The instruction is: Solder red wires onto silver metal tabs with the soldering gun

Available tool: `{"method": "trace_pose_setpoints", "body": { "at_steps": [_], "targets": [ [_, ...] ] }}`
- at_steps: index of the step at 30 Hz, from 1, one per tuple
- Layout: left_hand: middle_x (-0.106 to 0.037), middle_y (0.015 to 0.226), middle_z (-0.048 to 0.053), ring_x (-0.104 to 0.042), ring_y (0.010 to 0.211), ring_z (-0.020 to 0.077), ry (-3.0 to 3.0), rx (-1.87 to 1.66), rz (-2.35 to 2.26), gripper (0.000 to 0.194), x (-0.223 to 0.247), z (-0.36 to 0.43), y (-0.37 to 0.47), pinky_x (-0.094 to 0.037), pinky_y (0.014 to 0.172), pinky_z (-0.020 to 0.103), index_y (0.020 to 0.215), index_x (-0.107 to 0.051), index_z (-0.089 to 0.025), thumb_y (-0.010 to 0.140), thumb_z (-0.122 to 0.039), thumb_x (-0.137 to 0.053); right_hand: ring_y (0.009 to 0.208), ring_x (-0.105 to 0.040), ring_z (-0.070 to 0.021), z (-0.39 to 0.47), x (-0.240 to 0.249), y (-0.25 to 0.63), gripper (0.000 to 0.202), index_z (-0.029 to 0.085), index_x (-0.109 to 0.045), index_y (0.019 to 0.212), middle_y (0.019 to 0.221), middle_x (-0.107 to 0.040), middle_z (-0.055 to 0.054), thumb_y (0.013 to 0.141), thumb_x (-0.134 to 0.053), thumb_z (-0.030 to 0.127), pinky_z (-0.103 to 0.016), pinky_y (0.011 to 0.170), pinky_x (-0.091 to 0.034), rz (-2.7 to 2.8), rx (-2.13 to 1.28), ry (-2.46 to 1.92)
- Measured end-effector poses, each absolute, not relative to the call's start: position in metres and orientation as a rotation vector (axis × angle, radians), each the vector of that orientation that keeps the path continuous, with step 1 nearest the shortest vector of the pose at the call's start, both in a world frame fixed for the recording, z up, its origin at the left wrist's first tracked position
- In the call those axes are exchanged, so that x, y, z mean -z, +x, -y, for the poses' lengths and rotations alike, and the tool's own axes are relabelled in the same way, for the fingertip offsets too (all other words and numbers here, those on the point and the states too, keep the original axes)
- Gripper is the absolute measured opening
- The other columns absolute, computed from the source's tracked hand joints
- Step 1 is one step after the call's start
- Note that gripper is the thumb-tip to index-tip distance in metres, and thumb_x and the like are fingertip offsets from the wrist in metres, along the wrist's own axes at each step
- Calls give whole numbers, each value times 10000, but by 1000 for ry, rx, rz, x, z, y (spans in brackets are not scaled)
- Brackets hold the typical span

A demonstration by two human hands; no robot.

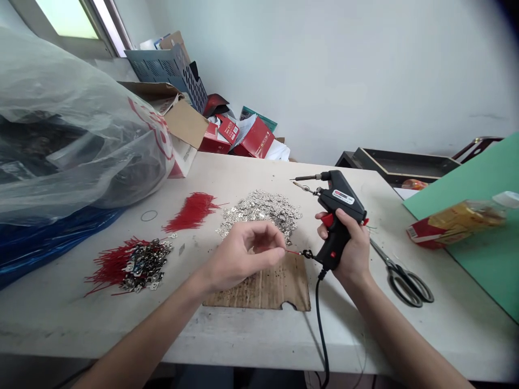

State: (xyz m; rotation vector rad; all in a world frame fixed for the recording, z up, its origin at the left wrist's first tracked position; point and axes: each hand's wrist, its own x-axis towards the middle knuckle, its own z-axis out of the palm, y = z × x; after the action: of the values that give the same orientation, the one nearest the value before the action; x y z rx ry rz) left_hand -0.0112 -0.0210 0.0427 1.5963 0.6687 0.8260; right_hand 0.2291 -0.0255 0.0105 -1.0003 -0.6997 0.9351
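Observation:
My left hand [247,251] pinches a thin red wire [292,252] above a scorched brown board [263,283]; the wire's free end points toward the base of the soldering gun's grip. In my right hand [352,243] is the black soldering gun [343,202], its tip pointing left and its cord hanging down. Behind the board lies a heap of small silver metal tabs [265,210]. A bundle of red wires [191,210] rests left of the heap. Nearer the left front, red wires with metal tabs [132,265] form another pile.
Scissors [405,281] lie to the right of the gun. A bottle [462,220] rests on a green panel [470,183] at the right. Large plastic bags [81,124] fill the left side, with boxes [255,138] at the back edge and a black tray [409,165] back right.

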Motion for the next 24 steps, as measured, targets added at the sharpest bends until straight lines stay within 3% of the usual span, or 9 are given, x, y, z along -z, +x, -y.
{"method": "trace_pose_setpoints", "body": {
  "at_steps": [4, 24],
  "targets": [
    [-638, 786, -32, -534, 677, 90, 1594, -835, -679, 45, -44, 22, -10, -449, 620, 243, 901, -734, -176, 908, -192, -776, 520, -547, -113, 26, -9, 229, 347, 154, -730, 993, 877, -790, -88, 852, -862, 443, -244, 399, -307, 688, -957, -1019],
    [-654, 756, -19, -537, 696, 111, 1635, -811, -711, 53, -48, 23, -3, -423, 641, 265, 839, -751, -163, 819, -187, -793, 504, -554, -103, 22, -7, 230, 313, 166, -740, 942, 840, -798, -84, 830, -867, 430, -227, 429, -377, 684, -957, -1013]
  ]
}}
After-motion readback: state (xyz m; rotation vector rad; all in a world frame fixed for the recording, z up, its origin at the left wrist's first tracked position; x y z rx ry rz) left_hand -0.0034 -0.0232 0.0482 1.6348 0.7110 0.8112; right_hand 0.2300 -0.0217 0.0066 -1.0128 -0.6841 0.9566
